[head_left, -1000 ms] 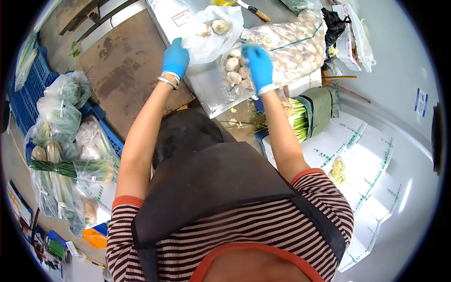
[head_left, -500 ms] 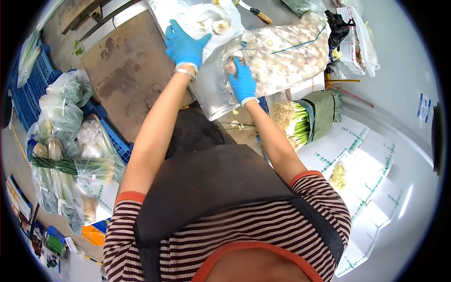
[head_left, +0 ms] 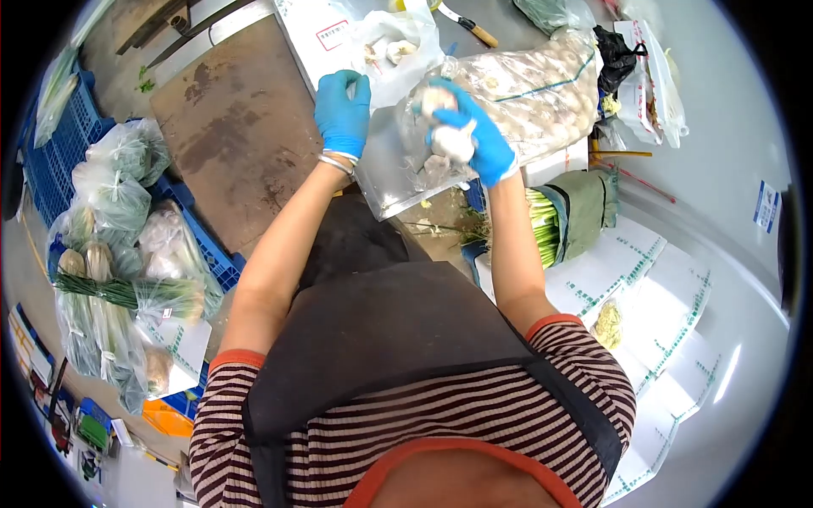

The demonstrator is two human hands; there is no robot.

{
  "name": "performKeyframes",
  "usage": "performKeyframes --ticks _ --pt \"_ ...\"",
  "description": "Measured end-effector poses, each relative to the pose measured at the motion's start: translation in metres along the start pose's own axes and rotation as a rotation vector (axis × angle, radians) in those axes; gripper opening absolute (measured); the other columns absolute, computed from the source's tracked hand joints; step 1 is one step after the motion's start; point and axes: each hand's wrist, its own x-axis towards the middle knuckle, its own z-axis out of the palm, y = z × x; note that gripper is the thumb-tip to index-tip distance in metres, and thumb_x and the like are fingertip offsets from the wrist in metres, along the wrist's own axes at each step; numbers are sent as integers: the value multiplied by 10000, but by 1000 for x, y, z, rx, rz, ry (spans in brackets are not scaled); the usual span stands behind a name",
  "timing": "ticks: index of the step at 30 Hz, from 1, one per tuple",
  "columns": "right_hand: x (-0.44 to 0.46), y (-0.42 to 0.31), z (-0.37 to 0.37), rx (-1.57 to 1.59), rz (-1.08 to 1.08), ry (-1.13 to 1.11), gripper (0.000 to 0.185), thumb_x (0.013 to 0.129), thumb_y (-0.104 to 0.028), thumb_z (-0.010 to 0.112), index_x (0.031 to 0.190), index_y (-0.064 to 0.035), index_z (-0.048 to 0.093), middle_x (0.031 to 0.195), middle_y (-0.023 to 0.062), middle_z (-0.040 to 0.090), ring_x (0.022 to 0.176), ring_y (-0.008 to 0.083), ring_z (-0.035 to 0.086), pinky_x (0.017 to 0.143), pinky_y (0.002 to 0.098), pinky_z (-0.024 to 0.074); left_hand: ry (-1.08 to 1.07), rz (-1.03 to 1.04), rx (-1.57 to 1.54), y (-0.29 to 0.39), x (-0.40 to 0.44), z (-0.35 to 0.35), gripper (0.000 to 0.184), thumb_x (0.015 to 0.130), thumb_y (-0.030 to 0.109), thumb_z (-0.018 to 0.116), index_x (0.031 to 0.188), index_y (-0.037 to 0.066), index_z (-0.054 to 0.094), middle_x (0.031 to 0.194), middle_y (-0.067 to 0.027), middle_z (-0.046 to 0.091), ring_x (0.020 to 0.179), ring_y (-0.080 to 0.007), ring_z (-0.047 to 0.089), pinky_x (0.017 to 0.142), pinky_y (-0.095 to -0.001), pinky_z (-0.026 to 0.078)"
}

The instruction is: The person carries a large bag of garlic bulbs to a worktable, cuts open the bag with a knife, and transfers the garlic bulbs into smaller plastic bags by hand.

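Observation:
My right hand [head_left: 484, 140], in a blue glove, is wrapped round garlic bulbs [head_left: 455, 144], with one more bulb near the fingertips. It is over the mouth of a large clear bag of garlic [head_left: 538, 89] that lies on its side. My left hand [head_left: 343, 114], also gloved in blue, has its fingers curled beside a thin white plastic bag [head_left: 385, 80]. Whether those fingers pinch the bag's edge is hidden. A few garlic bulbs [head_left: 400, 52] sit inside the white bag. Under the hands is a metal tray [head_left: 381, 182].
A knife [head_left: 480, 32] lies beyond the white bag. To the left are a stained brown board [head_left: 229, 127] and a blue crate [head_left: 59, 161] near bagged vegetables [head_left: 110, 199]. Green onions [head_left: 542, 224] in a green wrap and white boxes [head_left: 644, 279] are at the right.
My right hand has lifted back from the garlic bag's mouth with bulbs in it. My left hand, spread over the white bag before, has drawn nearer to me and curled its fingers.

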Motion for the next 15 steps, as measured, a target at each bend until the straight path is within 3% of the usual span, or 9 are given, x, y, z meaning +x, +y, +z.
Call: performKeyframes --ticks 1,3,4,6,8,9,12,14,15 --pt "12 -6 -4 46 -63 -111 531 862 -180 662 1335 -49 458 1128 72 597 960 130 587 837 266 493 2 52 2 1 -6 1 167 805 188 659 880 40 641 964 -155 625 900 -313 605 814 -380 475" --pt "50 -8 -8 -316 -375 -200 512 859 -199 662 1308 -37 478 1100 78 607 937 143 597 782 266 513 -1 151 0 -5 -13 8 107 796 146 666 828 50 632 952 -136 622 910 -281 591 820 -368 465" --pt "75 -4 -6 -721 -619 -164 494 856 -203 661 1286 -29 493 1081 81 612 922 152 603 744 275 530 25 187 -39 -3 -17 9 99 791 134 666 823 50 626 948 -134 621 912 -284 590 822 -370 465" --pt "130 21 -18 -344 -175 -116 453 847 -189 653 1238 -11 510 1065 94 618 942 191 610 685 310 551 69 258 -113 1 -25 9 86 781 110 667 813 50 614 940 -129 618 914 -288 587 826 -372 465" --pt "139 25 -5 -37 167 219 398 858 -176 624 1200 2 524 1059 108 622 953 225 619 638 338 563 69 127 -302 1 -27 6 77 803 45 638 849 40 577 1018 -118 634 880 -213 592 805 -330 478" --pt "129 25 -4 -194 105 321 357 886 -177 583 1176 23 532 1038 121 624 904 230 639 685 326 557 49 -1 -441 -1 -27 5 80 812 37 630 860 36 566 1044 -117 635 874 -188 587 800 -315 480" --pt "59 0 8 -183 -212 357 369 927 -210 554 1220 10 508 1216 162 568 1043 232 599 812 354 540 -22 -239 -744 2 -22 -4 97 832 7 612 873 16 524 1114 -135 621 860 -131 567 798 -270 482" --pt "23 18 -3 -229 -313 537 375 951 -217 512 1245 15 509 1159 163 610 1063 234 597 817 339 529 -53 -303 -811 8 -18 -8 109 826 -2 615 873 8 517 1103 -151 618 873 -145 580 807 -272 486" --pt "8 36 -5 -394 -194 587 355 929 -212 533 1214 0 542 1086 149 633 1050 244 602 822 343 520 -68 -356 -871 10 -17 -7 131 815 -26 604 915 -17 519 1084 -169 614 886 -179 607 803 -287 505"
